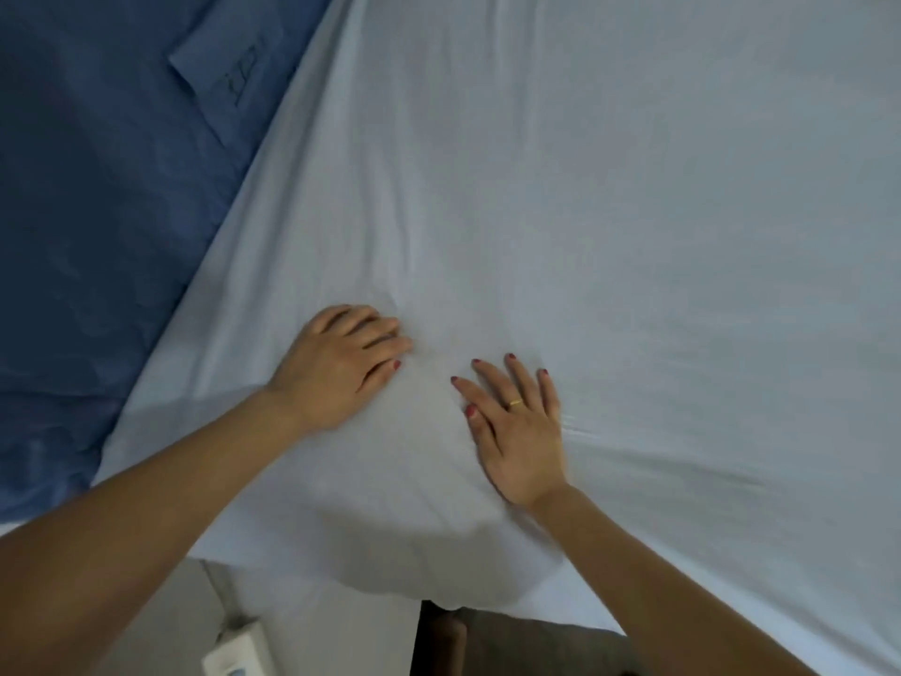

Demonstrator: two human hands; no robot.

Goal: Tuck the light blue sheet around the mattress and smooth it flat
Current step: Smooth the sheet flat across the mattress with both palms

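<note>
The light blue sheet (pixel 609 212) covers most of the frame, spread over the mattress from the upper right down to the bed's near corner at lower centre, where it hangs over the edge. Soft wrinkles fan upward from between the hands, and one crease runs rightward from the right hand. The left hand (pixel 341 370) lies palm down on the sheet just left of centre, its fingers bent and bunched against the cloth. The right hand (pixel 517 431) lies flat beside it, fingers straight and spread, a gold ring (pixel 515 403) on one finger. Dark blue fabric (pixel 107 212) fills the upper left. A white box (pixel 236 648) sits at the bottom left.
</note>
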